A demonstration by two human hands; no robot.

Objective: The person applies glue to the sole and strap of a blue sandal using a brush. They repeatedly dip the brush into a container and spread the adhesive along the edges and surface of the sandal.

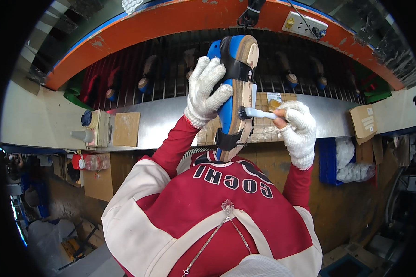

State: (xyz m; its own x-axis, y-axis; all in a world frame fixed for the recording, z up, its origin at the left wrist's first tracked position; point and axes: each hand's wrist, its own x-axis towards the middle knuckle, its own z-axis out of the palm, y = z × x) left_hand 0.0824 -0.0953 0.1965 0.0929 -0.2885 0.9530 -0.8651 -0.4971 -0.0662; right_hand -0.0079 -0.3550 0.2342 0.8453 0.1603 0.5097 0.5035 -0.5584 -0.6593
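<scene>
A sandal (238, 94) with black straps and a pale sole stands on edge, fitted on a blue shoe last (225, 112). My left hand (207, 87), in a white knitted glove, steadies it from the left side, thumb and fingers pressed to the last and upper. My right hand (298, 129) wears a similar glove with bare fingertips showing. Those fingertips pinch the pale handle of a brush (260, 113). Its dark bristles touch the sole's edge about midway along. A small yellowish container (274, 104) sits just behind the right hand, partly hidden.
Behind the metal bench (157, 117) runs a rack of bars with several shoes on lasts (144, 84). An orange beam (171, 23) with a power strip (305, 24) spans above. Cardboard (127, 129) and a pale holder (98, 129) stand left; a blue crate (328, 161) is right.
</scene>
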